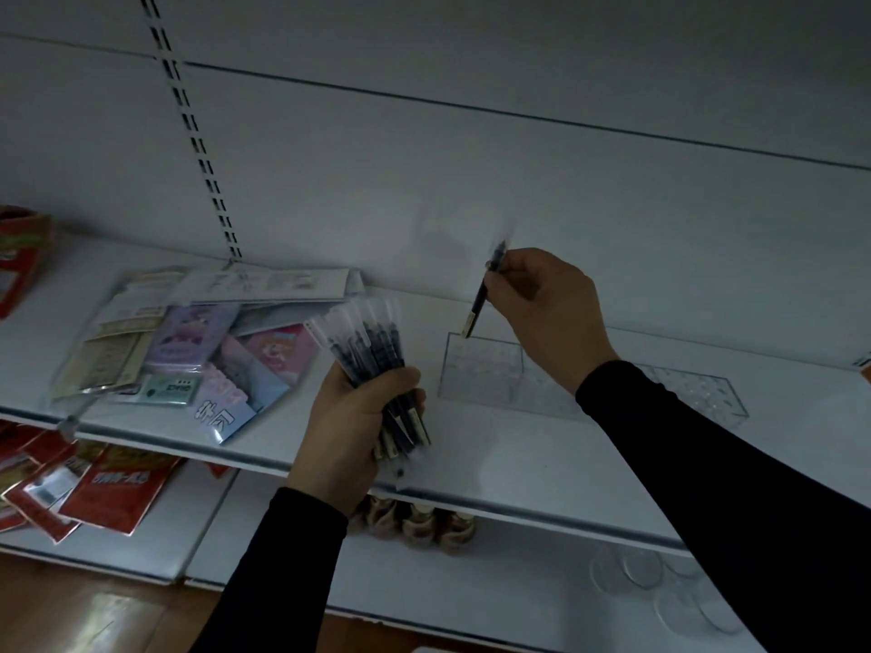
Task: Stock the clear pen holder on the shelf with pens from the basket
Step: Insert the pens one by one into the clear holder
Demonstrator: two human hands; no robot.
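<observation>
My left hand (351, 426) grips a bundle of several dark pens (372, 365) with clear caps, fanned upward over the front of the white shelf (542, 468). My right hand (542, 313) pinches a single dark pen (478, 306), held nearly upright with its lower tip just above the back left corner of the clear pen holder (480, 374). The holder stands on the shelf, right of the bundle, and looks empty inside. No basket is in view.
A pile of packaged stationery (188, 351) lies on the shelf at the left. A second clear holder (702, 393) sits to the right, partly behind my right sleeve. Red packets (94, 487), small jars (419, 520) and clear round lids (660, 586) fill the lower shelf.
</observation>
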